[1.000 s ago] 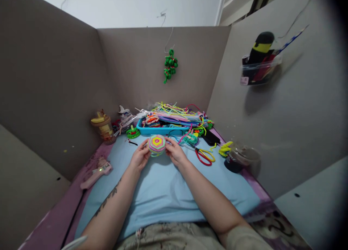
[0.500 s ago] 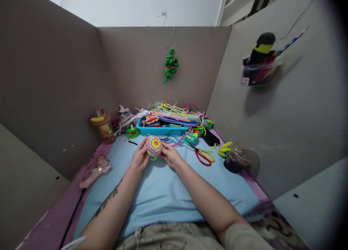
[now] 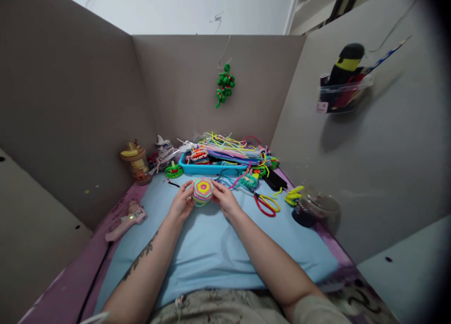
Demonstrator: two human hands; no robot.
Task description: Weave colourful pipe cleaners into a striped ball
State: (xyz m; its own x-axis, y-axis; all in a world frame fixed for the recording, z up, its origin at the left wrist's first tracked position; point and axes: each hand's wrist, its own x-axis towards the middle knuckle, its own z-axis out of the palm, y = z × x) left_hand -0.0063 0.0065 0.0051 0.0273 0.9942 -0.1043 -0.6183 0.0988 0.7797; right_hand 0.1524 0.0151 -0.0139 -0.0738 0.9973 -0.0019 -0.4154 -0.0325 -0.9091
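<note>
- Two bare hands are seen brought close together over a blue cloth (image 3: 211,251), with one round striped piece (image 3: 203,189) held between them.
- By the left hand (image 3: 181,203) the piece is gripped at its left side, and by the right hand (image 3: 226,200) at its right; both are narrowed around it, and neither is free.
- Hexagonal rings of pink, yellow and green are turned toward the camera. The piece is held near the middle of the work surface, in front of a blue tray (image 3: 211,170); whether its underside is touched by the cloth cannot be told.
- The step in hand is judged to be one of looking over, or perhaps shaping by hand, since no tool is held and the patterned face is presented squarely.
- For the next move, a light, even, two-handed hold is judged to be called for, so that the piece may be turned or pressed without the rings being crushed. Should a tool be wanted, one hand would first have to be freed.
- Scissors (image 3: 267,205) with red and yellow handles are laid to the right, while a pink glue gun (image 3: 126,224), its green light lit, is set well apart at the left.
- Behind, coloured stems (image 3: 232,151) are heaped on the tray, with a green frog-like figure (image 3: 174,170) placed by its left end.
</note>
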